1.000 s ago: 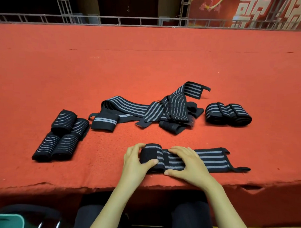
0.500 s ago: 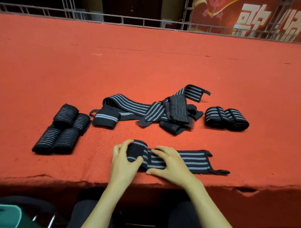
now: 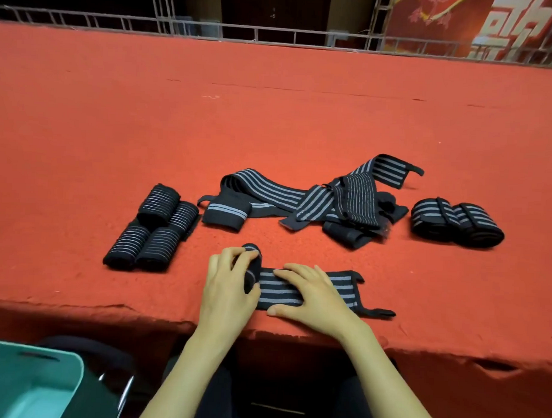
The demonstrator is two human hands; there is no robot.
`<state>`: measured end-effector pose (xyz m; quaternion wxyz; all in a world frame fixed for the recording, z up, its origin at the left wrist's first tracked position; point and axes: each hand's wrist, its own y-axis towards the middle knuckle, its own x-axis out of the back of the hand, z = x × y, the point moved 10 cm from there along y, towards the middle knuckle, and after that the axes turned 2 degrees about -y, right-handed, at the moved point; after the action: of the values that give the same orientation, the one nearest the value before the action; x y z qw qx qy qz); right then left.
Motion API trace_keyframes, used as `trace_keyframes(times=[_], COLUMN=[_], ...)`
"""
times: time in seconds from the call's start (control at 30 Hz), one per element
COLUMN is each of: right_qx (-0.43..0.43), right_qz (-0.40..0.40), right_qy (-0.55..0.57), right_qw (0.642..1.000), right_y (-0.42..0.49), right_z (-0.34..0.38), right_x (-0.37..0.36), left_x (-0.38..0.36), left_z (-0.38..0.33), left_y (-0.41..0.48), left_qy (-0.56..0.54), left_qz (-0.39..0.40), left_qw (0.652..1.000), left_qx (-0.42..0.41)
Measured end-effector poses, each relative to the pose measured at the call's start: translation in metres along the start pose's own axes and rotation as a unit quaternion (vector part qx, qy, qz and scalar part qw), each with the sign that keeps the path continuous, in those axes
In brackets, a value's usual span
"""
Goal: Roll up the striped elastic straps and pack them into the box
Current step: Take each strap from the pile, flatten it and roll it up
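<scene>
While the left hand curls round the rolled end of a striped strap, fingers over the top of the roll and thumb on the near side, the right hand lies flat on the unrolled part just beside it, fingers nearly straight and spread, pressing the strap down onto the red table. That strap lies near the front edge of the table, its flat length running out to the right past the right hand and ending in a thin black tab. Behind the hands, a loose pile of straps sprawls across the middle of the table, tangled and partly folded. To the left of the pile sit four rolled straps, packed close and touching one another. To the right of it, two more rolled straps lie side by side, touching. A teal box shows at the lower left, below the table edge and well apart from both hands.
</scene>
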<state>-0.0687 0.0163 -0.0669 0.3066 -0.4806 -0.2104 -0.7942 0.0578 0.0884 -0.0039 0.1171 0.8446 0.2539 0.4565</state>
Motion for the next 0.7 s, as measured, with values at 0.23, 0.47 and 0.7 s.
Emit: trace_keyframes(times=[0.23, 0.47, 0.7], right_qx=[-0.011, -0.007, -0.009], right_qz=[-0.062, -0.059, -0.060], right_qy=[0.000, 0.000, 0.002], right_qw=[0.998, 0.998, 0.998], right_y=[-0.017, -0.020, -0.022], right_z=[-0.020, -0.022, -0.022], right_x=[0.016, 0.012, 0.012], left_x=[-0.032, -0.025, -0.037], left_z=[-0.042, -0.005, 0.023], left_y=[-0.008, -0.003, -0.009], left_qy=[-0.103, -0.257, -0.217], left_qz=[0.056, 0.063, 0.077], left_qw=[0.990, 0.963, 0.952], left_qx=[-0.083, 0.051, 0.202])
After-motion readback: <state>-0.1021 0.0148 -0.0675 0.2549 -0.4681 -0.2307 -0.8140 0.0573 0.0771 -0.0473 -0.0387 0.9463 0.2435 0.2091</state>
